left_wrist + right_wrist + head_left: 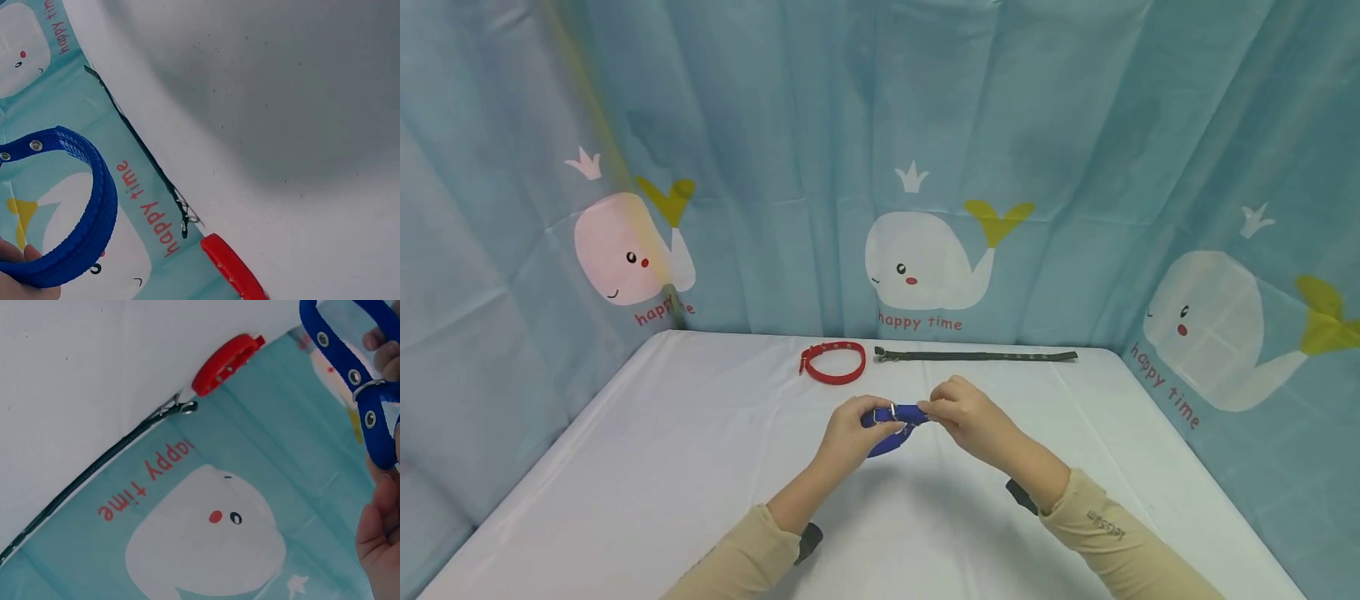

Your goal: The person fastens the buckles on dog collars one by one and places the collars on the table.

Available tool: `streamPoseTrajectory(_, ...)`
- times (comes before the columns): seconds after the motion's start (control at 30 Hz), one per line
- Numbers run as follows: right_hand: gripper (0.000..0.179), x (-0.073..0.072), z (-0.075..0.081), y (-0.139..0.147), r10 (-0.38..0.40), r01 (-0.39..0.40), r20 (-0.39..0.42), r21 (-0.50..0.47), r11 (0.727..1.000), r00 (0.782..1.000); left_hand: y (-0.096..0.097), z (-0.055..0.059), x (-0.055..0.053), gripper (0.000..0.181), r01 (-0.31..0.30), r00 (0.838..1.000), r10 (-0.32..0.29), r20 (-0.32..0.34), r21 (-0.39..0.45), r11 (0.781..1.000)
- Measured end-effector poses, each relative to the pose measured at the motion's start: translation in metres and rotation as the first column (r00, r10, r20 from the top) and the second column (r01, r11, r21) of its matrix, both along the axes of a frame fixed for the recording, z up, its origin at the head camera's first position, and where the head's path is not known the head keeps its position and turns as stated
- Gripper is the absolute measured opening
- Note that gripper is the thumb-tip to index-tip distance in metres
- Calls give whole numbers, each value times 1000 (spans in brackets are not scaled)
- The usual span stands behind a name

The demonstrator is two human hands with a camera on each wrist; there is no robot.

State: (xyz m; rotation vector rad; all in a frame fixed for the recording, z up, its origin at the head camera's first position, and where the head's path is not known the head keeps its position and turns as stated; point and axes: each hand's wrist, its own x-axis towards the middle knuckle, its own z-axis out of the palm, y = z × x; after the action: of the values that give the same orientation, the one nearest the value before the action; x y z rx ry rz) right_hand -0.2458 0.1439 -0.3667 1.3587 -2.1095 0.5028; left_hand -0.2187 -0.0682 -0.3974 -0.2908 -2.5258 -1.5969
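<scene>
A blue collar (889, 443) with metal eyelets and a buckle is held above the table between both hands, bent into a loop. My left hand (852, 433) pinches it near the buckle, thumb below and fingers above. With thumb and fingertips, my right hand (970, 417) pinches the strap's end on the other side. In the right wrist view the blue strap (340, 353) passes through a metal ring, and its eyelets show. The left wrist view has the loop's curved band (103, 206) close up, with part of the left hand (28, 284) at the corner.
Toward the back of the white table (662, 467) lies a red collar (835, 378), closed in a ring. To its right a dark green collar (977, 357) lies stretched straight along the back edge. A blue curtain (790, 167) printed with whales surrounds the table.
</scene>
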Motion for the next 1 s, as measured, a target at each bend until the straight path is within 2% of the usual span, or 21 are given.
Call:
streamPoseTrajectory(0.2, 28, 1, -4, -1, 8, -8, 3, 11, 1000, 1000, -4, 1, 2, 29, 27, 994, -37, -103, -94, 995)
streamPoseTrajectory(0.6, 26, 0, -7, -5, 1, 0, -32, 6, 1000, 999, -9, 2, 4, 28, 42, 989, -51, -137, -67, 997)
streamPoseTrajectory(1.0, 26, 1, -8, -6, -1, 1, -34, 1, 1000, 999, -10, 1, 3, 28, 52, 989, -59, -135, -56, 997)
